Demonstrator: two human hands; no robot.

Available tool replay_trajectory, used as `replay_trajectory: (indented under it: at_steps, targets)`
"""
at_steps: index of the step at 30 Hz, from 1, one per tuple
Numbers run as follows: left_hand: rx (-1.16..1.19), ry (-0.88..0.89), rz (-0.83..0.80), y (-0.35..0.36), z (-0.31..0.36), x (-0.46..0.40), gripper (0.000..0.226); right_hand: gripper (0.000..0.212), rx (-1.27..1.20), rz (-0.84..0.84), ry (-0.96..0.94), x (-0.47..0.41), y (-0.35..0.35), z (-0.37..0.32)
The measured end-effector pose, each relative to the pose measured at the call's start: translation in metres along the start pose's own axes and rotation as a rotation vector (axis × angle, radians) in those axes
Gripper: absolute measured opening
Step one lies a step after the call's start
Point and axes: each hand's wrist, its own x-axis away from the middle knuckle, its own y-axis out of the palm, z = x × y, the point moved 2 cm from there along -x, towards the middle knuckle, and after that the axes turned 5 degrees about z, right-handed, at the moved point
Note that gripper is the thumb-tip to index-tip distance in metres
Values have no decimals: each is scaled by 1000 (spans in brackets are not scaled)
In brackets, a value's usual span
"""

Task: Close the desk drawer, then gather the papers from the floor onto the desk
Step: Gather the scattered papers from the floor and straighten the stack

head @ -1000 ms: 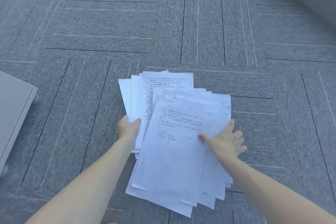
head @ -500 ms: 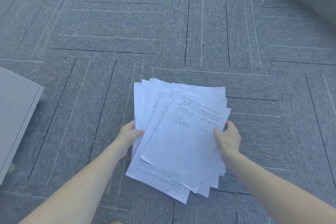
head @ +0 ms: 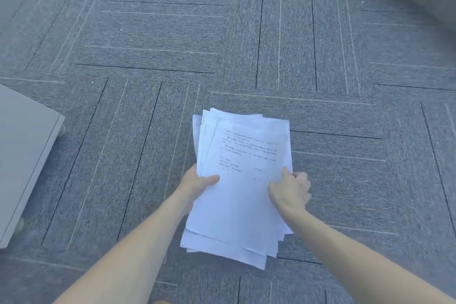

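Head view, left hand [head: 197,184] and right hand [head: 291,190] gripping papers [head: 241,205] at opposite edges, arms outstretched

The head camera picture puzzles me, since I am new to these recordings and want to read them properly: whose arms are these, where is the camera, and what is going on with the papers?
There is no machine here. The camera is worn on a person's head and looks forward and down, so the two bare arms that come in from the bottom edge are the wearer's own. Below them is a grey carpet of striped tiles. The left hand grips the left edge of a stack of papers, thumb on top; the right hand pinches the right edge. The sheets are white, the top one printed, and their edges are not quite squared. Whether the stack touches the carpet or is already lifted cannot be told. At the left edge stands a pale grey cabinet on small wheels. No desk is in view.
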Motion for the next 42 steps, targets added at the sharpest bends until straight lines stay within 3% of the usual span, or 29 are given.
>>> replay_trajectory:
  at_steps: [2, 6, 10, 15, 20, 28, 35, 38, 42]
  targets:
    - [52, -33, -5, -1, -3, 0, 45, 16, -11, 50, 8, 1, -4, 3]
    - [201, -126, 31, 0, -2, 4, 37, 26, -56, 29, 8, -6, -9, 9]
    - [230, -220, -71, 2, -4, 3, 37, 48, -82, -58, 20, -9, -15, 13]
    - [182, -299, -142, 0, -10, 1, 37, 27, -119, -86, -90, -4, -9, 8]
    - [186, -260, -99, -4, -10, 2, 36, 36, -192, -160, -161, 4, -8, 4]
    - [331, -231, -140, 4, -14, 11, 33, 35, -231, -112, -67, 0, -13, 6]
    - [212, -208, -189, -6, -11, 22, 30, 29, -626, -322, 157, -4, -36, 0]
    - [70, -96, -73, 3, -6, 30, 25, 30, -661, -309, 109, -1, -43, 1]
    - [85, 94, 125, 10, 20, 46, 25, 40, -767, -264, -3, 8, -53, -7]
